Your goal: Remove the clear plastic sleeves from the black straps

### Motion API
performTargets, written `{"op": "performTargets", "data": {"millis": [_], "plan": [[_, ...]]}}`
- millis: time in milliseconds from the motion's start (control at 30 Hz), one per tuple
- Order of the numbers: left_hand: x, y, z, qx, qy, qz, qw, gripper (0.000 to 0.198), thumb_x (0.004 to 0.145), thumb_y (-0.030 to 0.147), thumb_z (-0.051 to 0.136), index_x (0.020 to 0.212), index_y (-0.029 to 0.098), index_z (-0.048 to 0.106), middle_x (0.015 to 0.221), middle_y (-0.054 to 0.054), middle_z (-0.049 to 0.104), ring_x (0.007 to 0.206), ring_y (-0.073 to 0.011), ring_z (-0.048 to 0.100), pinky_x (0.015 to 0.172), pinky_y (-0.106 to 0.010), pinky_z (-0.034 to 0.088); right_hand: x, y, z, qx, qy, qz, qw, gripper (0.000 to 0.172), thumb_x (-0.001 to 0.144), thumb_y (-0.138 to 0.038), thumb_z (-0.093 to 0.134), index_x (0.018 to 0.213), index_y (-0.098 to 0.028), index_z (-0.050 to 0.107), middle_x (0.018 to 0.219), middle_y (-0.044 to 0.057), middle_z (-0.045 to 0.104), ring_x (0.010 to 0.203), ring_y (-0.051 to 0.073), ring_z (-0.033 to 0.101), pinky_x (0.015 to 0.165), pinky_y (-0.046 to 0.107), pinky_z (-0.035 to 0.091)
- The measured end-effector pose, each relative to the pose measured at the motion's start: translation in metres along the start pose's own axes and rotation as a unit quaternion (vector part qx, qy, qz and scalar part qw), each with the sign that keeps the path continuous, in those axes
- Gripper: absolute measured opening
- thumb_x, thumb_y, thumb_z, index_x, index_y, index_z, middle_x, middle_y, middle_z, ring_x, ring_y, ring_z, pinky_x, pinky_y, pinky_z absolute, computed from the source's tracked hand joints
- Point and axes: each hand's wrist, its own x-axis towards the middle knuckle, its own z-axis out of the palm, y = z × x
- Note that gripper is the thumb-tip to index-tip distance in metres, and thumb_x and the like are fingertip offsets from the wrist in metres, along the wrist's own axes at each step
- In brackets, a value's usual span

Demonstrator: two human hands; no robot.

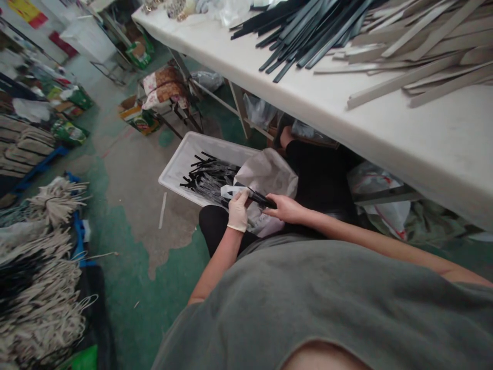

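My left hand point(238, 209), in a pale glove, is closed around a dark strip point(259, 197) over my lap. A whitish looped piece point(228, 191) sticks out past its fingers; I cannot make out its kind. My right hand point(285, 208), bare, pinches the other end of the same strip, which may be more than one layer. Just beyond the left hand, a white plastic bin point(175, 163) holds a heap of black strips point(213, 177). A pale cloth point(269, 172) drapes over the bin's right end and my lap.
A white-topped table point(308, 90) runs along the right, bearing black strips point(308, 31) and beige strips point(423, 56). A cushioned stool point(165, 87) and a carton point(138, 115) stand ahead. Bundled pale cords point(46, 288) lie on the left.
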Motion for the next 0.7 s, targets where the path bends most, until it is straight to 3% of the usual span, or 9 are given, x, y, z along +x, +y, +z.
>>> {"op": "performTargets", "data": {"millis": [67, 200, 400, 600, 700], "plan": [[0.002, 0.001, -0.002, -0.017, -0.001, -0.043, 0.999, 0.013, 0.074, 0.023, 0.076, 0.082, 0.016, 0.068, 0.084, -0.001, 0.07, 0.083, -0.015, 0.066, 0.087, -0.031, 0.048, -0.001, 0.004, -0.001, 0.018, -0.011, 0.005, 1.0, 0.015, 0.085, -0.031, 0.063, 0.086, -0.017, 0.058, 0.07, 0.001, 0.065, 0.044, 0.007, 0.052, 0.042, 0.018, 0.038], [0.001, -0.002, -0.007, -0.053, 0.003, -0.095, 0.994, 0.012, 0.078, 0.025, 0.072, 0.087, 0.019, 0.066, 0.094, -0.002, 0.071, 0.09, -0.0169, 0.067, 0.09, -0.034, 0.048, -0.001, 0.007, -0.004, 0.071, -0.024, 0.029, 0.997, 0.028, 0.095, -0.038, 0.045, 0.08, -0.017, 0.056, 0.07, 0.002, 0.065, 0.044, 0.008, 0.052, 0.039, 0.018, 0.04], [-0.002, -0.012, -0.013, -0.056, 0.022, -0.094, 0.994, 0.013, 0.076, 0.022, 0.074, 0.085, 0.018, 0.065, 0.092, -0.001, 0.071, 0.089, -0.0161, 0.068, 0.093, -0.034, 0.048, 0.005, 0.013, -0.001, 0.128, 0.012, 0.086, 0.988, 0.03, 0.09, -0.04, 0.055, 0.071, -0.017, 0.054, 0.051, -0.001, 0.055, 0.04, 0.009, 0.05, 0.033, 0.017, 0.038], [0.003, -0.017, -0.014, -0.03, 0.047, -0.086, 0.995, 0.019, 0.07, 0.019, 0.078, 0.075, 0.017, 0.061, 0.075, 0.002, 0.068, 0.075, -0.0116, 0.067, 0.089, -0.032, 0.049, 0.006, 0.012, 0.001, 0.164, 0.009, 0.099, 0.981, 0.029, 0.09, -0.041, 0.057, 0.073, -0.018, 0.053, 0.057, -0.001, 0.06, 0.041, 0.008, 0.051, 0.033, 0.017, 0.037], [0.003, -0.017, -0.014, -0.037, 0.03, -0.055, 0.997, 0.018, 0.07, 0.018, 0.078, 0.073, 0.016, 0.06, 0.075, 0.003, 0.067, 0.075, -0.0106, 0.066, 0.091, -0.034, 0.05, 0.006, 0.012, -0.003, 0.184, -0.02, 0.095, 0.978, 0.025, 0.09, -0.039, 0.057, 0.079, -0.016, 0.057, 0.054, -0.002, 0.058, 0.039, 0.008, 0.049, 0.033, 0.017, 0.037]]}}
